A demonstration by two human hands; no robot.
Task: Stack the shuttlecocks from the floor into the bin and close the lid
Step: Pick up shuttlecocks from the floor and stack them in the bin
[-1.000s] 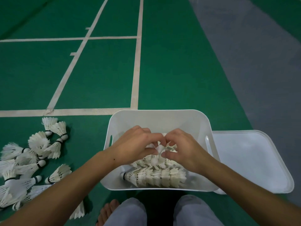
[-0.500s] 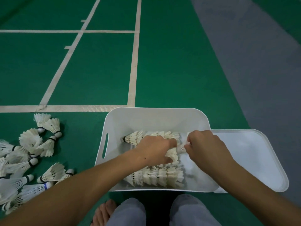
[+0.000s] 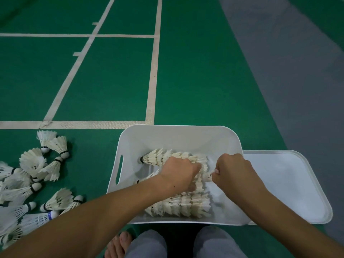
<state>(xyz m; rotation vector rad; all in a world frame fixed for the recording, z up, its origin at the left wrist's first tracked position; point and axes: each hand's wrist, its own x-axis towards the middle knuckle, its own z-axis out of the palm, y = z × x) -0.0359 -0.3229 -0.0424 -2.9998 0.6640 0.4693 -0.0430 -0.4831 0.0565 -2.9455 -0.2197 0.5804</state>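
My view looks down on a white bin (image 3: 130, 146) standing on the green court floor (image 3: 195, 81), and I take the bin as landmark throughout. Inside it lie nested rows of shuttlecocks: one row (image 3: 156, 158) along the far side with its cork toward the bin's left wall, another row (image 3: 182, 206) against the near wall, and a middle row (image 3: 199, 183) largely hidden under my hands. My left hand (image 3: 179, 172) reaches in from the bin's near-left corner, fingers curled down around the middle row where it meets the far row. My right hand (image 3: 230, 172) sits just right of it inside the bin, fingers closed in a pinch on the feathered end of the middle row. The lid (image 3: 290, 187) lies flat on the floor, touching the bin's right wall; the bin is uncovered. A loose pile of shuttlecocks (image 3: 31, 175) remains on the floor well left of the bin. A bare foot (image 3: 119, 245) and grey trouser knees (image 3: 214, 243) show at the bin's near side.
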